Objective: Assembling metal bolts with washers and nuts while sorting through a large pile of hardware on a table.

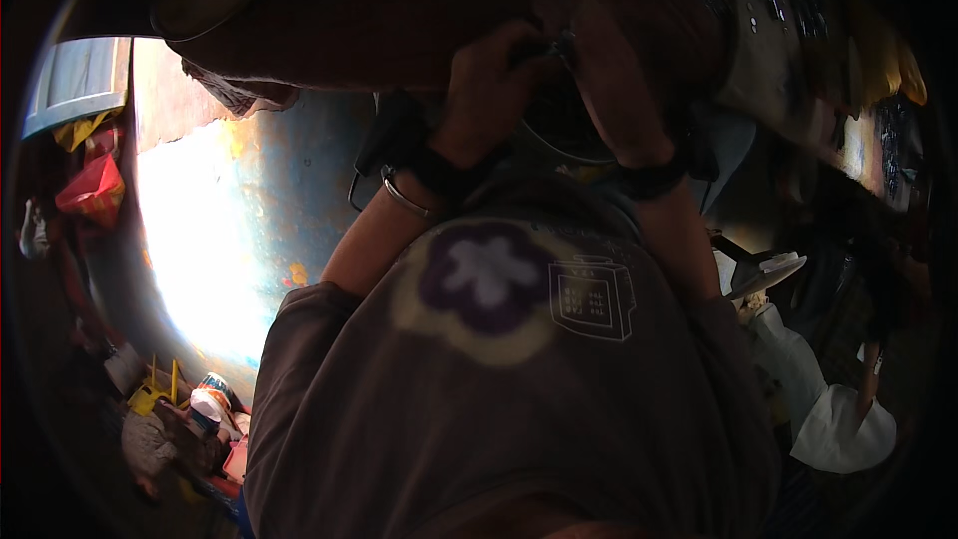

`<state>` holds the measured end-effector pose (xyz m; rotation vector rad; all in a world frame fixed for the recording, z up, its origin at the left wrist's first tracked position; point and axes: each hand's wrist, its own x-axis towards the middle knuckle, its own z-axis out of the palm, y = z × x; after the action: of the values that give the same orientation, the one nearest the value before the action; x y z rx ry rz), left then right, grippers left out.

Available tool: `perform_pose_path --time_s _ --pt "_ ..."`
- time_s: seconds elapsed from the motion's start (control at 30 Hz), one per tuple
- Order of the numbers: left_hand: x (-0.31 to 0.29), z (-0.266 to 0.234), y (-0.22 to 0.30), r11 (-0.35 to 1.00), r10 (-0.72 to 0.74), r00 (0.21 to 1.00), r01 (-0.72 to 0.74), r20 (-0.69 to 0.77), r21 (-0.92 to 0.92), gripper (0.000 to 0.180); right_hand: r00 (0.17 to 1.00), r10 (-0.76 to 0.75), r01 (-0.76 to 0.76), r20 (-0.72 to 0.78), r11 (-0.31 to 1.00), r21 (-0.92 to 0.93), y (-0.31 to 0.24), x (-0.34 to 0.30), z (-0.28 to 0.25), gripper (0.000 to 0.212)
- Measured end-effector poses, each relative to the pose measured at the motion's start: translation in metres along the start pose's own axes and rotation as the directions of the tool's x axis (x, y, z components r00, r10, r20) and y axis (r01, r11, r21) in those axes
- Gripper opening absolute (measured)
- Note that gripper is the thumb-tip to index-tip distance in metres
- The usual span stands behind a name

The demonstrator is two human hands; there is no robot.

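Note:
My left hand and my right hand meet in the upper middle, fingers bent toward each other. Between their fingertips is a small dark object with a faint glint, too dim to name. Both hands are closed around that spot; the fingers are partly lost in shadow. Behind and beneath them spreads a broad dark reddish-brown surface, whose material I cannot tell. A black band circles each wrist, and a silver bangle sits on my left forearm.
Left stands a brightly sunlit, paint-stained wall. A red and yellow bag hangs beyond it. A striped container sits lower left, beside what looks like another person. White bags lie lower right. Shiny small items cluster upper right near yellow cloth.

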<state>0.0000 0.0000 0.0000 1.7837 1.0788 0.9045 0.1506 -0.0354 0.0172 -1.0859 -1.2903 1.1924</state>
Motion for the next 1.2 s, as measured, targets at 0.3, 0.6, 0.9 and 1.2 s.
perform_pose_path --time_s 0.3,0.6,0.9,1.2 --pt "0.008 0.002 0.009 0.939 -0.29 0.951 0.305 0.11 -0.157 0.029 0.967 0.022 -0.029 -0.253 0.999 -0.025 -0.011 -0.029 -0.017 0.049" --pt "-0.006 0.054 -0.019 0.98 -0.2 0.931 0.192 0.307 0.056 0.038 0.85 -0.414 0.007 -0.327 0.628 -0.778 0.006 -0.002 -0.081 0.033" --pt "0.023 0.055 0.013 0.939 0.267 0.961 -0.277 0.077 0.204 0.036 0.826 -0.51 -0.08 -0.24 0.316 -0.945 0.031 0.036 -0.148 0.016" --pt "0.09 0.063 0.002 0.624 0.459 0.881 -0.41 0.113 0.665 0.049 0.876 -0.471 -0.005 -0.1 0.198 -0.98 0.024 0.051 -0.1 0.023"
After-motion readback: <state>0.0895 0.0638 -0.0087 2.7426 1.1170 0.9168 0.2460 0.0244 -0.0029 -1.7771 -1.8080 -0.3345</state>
